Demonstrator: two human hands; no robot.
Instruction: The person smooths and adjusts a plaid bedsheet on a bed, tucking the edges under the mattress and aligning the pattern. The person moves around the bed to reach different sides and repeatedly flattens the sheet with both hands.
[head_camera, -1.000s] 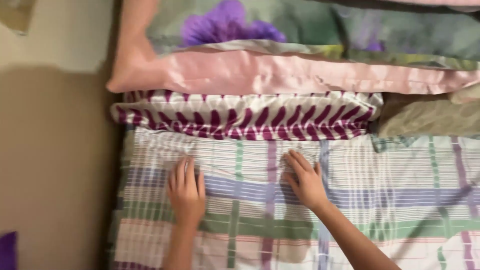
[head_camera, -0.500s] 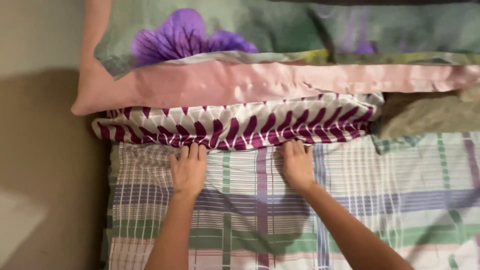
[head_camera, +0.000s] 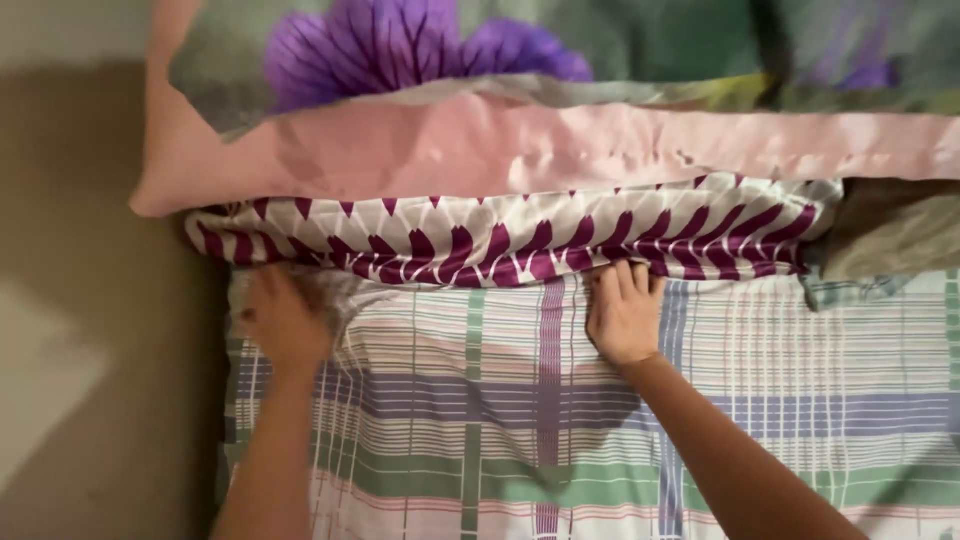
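A plaid bedsheet (head_camera: 520, 420) in white, green, purple and pink covers the bed. My left hand (head_camera: 285, 320) lies flat on it near the bed's left edge, blurred, fingers pointing toward a white and maroon patterned pillow (head_camera: 500, 235). My right hand (head_camera: 625, 315) presses on the sheet in the middle, its fingertips tucked against the lower edge of that pillow. A pink-bordered pillow with a purple flower print (head_camera: 430, 150) lies stacked above the patterned one.
A tan floor (head_camera: 100, 330) runs along the left of the bed. An olive-grey pillow (head_camera: 895, 235) sits at the right, beside the patterned pillow.
My left hand has slid left along the sheet toward the bed's edge. My right hand has stayed against the patterned pillow. The view has shifted slightly.
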